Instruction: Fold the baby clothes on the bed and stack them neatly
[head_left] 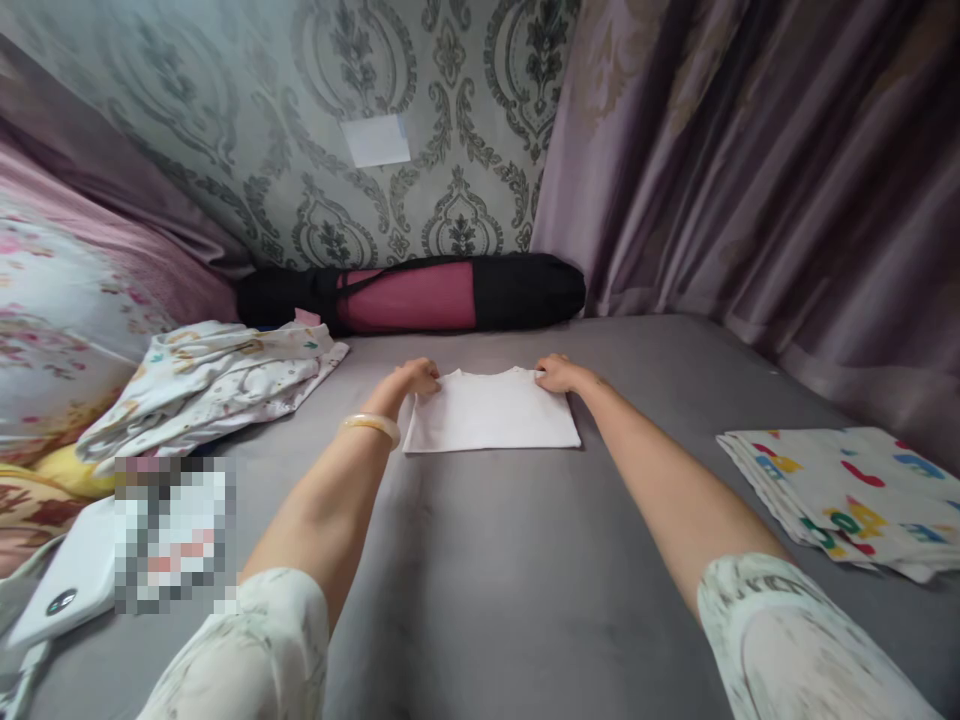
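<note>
A small white shirt (491,415) lies flat on the grey bed sheet (510,580), its neckline edge away from me and its straight edge toward me. At its far left corner, my left hand (418,376) is closed on the fabric, with a pale bangle (371,428) around that wrist. The far right corner is pinched in my right hand (559,373). Both arms reach straight forward, and the fingertips are partly hidden.
Crumpled printed clothes (225,375) lie at left beside a floral pillow (60,310). A white power bank (79,570) with a cable sits nearer. Folded patterned cloth (862,490) is at right. A long black and pink bag (409,295) rests against the wall, near curtains (660,180).
</note>
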